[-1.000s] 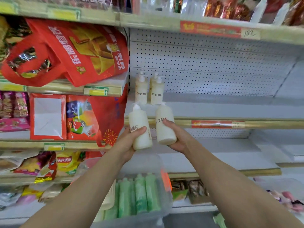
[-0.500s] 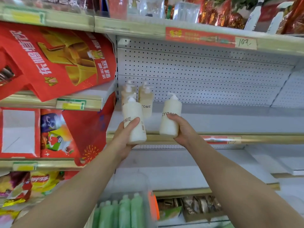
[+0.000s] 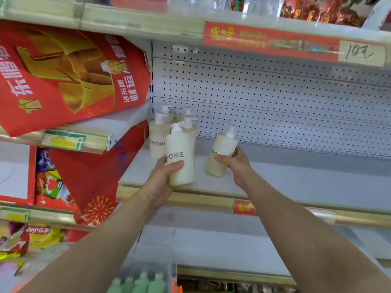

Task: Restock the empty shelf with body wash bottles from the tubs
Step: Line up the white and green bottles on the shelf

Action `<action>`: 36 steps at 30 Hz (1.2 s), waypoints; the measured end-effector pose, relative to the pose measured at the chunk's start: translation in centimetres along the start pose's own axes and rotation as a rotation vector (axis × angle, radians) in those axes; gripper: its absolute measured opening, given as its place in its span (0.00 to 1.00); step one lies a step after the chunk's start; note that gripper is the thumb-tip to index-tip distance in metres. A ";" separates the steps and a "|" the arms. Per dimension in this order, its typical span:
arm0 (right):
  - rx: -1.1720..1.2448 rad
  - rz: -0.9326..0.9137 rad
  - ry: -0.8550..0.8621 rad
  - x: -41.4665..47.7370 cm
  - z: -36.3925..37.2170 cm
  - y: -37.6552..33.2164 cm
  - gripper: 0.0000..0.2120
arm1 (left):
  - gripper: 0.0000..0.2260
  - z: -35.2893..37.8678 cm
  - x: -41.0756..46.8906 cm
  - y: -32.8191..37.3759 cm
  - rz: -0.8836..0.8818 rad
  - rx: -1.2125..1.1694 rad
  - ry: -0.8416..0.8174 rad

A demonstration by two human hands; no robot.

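Note:
My left hand (image 3: 164, 176) grips a cream pump bottle marked ZYOME (image 3: 179, 159), upright over the front left of the white shelf (image 3: 296, 178). My right hand (image 3: 237, 163) grips a second cream pump bottle (image 3: 222, 153), tilted to the right, its base at or just above the shelf surface. Several matching bottles (image 3: 157, 138) stand together at the shelf's back left corner, right behind the left-hand bottle. The rest of the shelf to the right holds nothing.
A perforated white back panel (image 3: 275, 98) closes the shelf behind. Red gift bags (image 3: 63, 81) fill the bay to the left. A clear tub with green bottles (image 3: 143, 282) sits low in front. The gold shelf lip (image 3: 201, 199) runs under my wrists.
Both hands have risen and pushed forward over the shelf lip with their bottles. The right-hand bottle has tipped to the right and come down to the shelf surface.

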State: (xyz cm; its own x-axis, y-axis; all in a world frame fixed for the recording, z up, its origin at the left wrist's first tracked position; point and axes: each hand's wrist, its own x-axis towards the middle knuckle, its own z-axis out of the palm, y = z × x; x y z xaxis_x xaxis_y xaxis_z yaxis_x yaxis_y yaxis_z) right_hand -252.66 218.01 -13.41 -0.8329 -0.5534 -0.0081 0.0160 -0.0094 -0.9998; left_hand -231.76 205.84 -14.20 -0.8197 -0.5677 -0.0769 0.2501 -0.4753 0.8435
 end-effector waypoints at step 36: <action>-0.514 -0.020 -0.036 12.3 3.4 0.0 0.41 | 0.34 0.0 2.5 -2.1 0.149 0.048 0.092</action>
State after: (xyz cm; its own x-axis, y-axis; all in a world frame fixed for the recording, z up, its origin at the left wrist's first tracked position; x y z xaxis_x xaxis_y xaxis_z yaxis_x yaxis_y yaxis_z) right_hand -261.06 208.37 -13.46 -0.8103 -0.5860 0.0024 -0.2810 0.3850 -0.8791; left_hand -234.30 205.44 -16.19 -0.7243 -0.6894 0.0044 0.3384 -0.3499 0.8735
